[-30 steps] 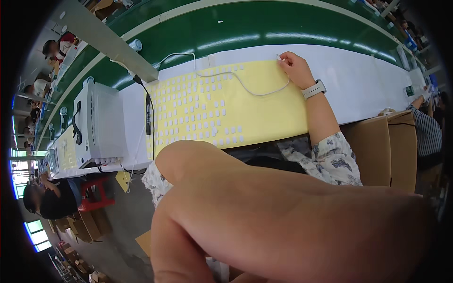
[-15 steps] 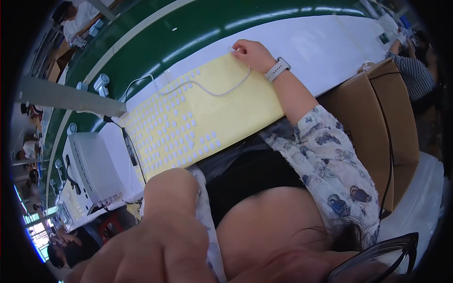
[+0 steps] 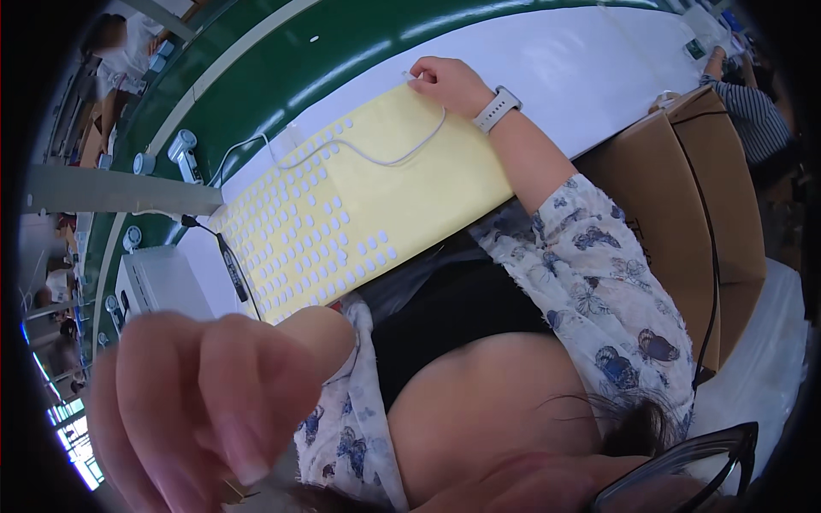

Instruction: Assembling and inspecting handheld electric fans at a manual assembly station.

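the white cable (image 3: 386,163) lies in a loose wave across the far part of the yellow sheet (image 3: 445,192), and its right end runs up into the right hand (image 3: 445,86). there the thumb and forefinger appear pinched together on a small white tip, just beyond the sheet's far edge. the left hand (image 3: 205,402) is raised close to the camera, well apart from the right, its fingers loosely curled; one cannot tell whether anything small sits between them.

rows of white oval pieces (image 3: 336,202) cover the left part of the sheet, some close under the cable. along the sheet's left edge runs a black cord with a slim black module (image 3: 233,272). the sheet rests on white paper (image 3: 556,60), which covers the near part of the green bench (image 3: 282,68).

the likeliest trouble is a snag: a tug of the right hand could drag the slack cable over the nearest ovals and shift them out of their rows, if they are not stuck down. the small tip could also slip, since only fingertips seem to hold it. lowered carelessly, the left hand or its sleeve might brush the near rows.

farther out, a grey post (image 3: 120,188) stands at left, a cardboard box (image 3: 727,188) at right, and beyond it a co-worker's striped sleeve (image 3: 753,115).
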Available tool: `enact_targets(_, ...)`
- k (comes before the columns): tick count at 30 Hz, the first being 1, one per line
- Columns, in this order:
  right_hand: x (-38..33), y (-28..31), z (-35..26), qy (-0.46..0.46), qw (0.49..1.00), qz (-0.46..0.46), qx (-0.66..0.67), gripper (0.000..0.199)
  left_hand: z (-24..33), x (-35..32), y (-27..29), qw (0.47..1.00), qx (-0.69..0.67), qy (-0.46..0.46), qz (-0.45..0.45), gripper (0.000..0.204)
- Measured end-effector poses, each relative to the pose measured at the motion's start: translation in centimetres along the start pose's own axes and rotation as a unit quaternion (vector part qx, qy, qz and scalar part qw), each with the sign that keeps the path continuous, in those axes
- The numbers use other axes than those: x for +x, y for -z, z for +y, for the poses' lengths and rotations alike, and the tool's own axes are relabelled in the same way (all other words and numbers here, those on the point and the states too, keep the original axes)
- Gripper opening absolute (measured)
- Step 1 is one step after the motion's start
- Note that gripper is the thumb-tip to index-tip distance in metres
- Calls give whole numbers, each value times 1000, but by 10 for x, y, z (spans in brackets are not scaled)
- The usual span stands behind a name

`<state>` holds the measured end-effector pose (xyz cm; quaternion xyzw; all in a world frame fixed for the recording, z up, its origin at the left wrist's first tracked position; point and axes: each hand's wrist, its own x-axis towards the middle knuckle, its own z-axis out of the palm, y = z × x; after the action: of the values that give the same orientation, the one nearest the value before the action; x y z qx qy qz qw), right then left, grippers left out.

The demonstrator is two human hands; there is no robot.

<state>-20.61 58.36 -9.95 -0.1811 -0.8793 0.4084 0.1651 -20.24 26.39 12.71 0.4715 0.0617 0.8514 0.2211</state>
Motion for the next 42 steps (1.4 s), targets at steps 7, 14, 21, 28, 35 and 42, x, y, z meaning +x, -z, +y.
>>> enact_targets(7,0,1,-1,-9,1000,6,13,22,17,-1,-4,981,44,-187,-16,15)
enact_targets(14,6,-5,-1,43,999,22,-13,23,34,5,-8,956,32,-291,15,23)
enact_targets(21,7,-2,11,17,999,-12,25,26,-6,-5,-8,996,74,-42,1,33)
enact_targets(28,6,-3,3,1,999,-23,37,22,-9,-26,-13,995,64,37,-74,32)
enact_targets(35,5,-2,9,-10,997,-25,66,19,-28,-38,-17,982,29,124,-139,31)
enact_targets(42,5,1,3,-24,997,-21,73,19,-39,-48,-24,956,11,219,-194,31)
